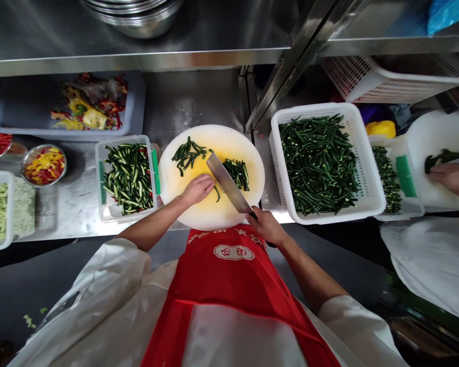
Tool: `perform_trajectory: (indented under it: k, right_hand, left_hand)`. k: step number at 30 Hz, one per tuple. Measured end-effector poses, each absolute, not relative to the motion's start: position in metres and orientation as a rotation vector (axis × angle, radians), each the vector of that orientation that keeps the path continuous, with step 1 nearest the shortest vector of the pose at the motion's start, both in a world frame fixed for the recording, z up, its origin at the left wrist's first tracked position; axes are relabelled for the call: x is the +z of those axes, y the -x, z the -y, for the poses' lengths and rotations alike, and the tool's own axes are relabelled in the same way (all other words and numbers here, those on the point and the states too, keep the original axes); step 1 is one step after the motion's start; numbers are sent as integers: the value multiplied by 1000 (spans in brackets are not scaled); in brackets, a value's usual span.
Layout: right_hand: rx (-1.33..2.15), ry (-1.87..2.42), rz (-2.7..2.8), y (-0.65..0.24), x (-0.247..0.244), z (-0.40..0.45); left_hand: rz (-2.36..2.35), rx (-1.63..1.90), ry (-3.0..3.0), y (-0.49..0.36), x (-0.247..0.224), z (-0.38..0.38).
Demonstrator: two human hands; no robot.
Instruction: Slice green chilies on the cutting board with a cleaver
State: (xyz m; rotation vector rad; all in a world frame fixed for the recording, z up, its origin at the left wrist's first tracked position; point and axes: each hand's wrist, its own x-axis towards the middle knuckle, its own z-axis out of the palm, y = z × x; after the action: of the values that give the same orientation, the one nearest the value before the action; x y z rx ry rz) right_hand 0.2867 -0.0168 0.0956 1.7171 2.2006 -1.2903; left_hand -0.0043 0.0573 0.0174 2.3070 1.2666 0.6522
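My right hand (266, 227) is wrapped around the black handle of a cleaver (229, 184), whose broad blade slants up and left across the round white cutting board (176, 209). My left hand (199, 189) is closed beside the blade, fingertips curled down to the board; whatever they pinch is hidden. A thin green pepper piece (218, 194) lies between the fingertips and the blade. Behind the left hand sits a loose group of long green chili peppers (189, 154). Cut green pepper pieces (237, 174) are bunched right of the blade.
Left of the board stands a clear container (127, 178) of cut peppers; on the right, a white basket (328, 216) of whole green chilies. A grey tray (26, 109) holds pepper scraps. A metal shelf edge (137, 61) runs overhead. At far right, a co-worker's hand (453, 178) handles greens.
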Motion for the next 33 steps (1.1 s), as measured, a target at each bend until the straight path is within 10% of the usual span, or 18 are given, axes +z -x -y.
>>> perform_trajectory:
  k: [9,33]
  right_hand:
    - [-1531,-1436,-2139,-316,122,39]
    - [-1574,-1659,-1973,-322,129,31]
  left_hand:
    - [-1732,470,-2268,35,37,-151]
    - [-1166,601,-2344,-13,-2,-34]
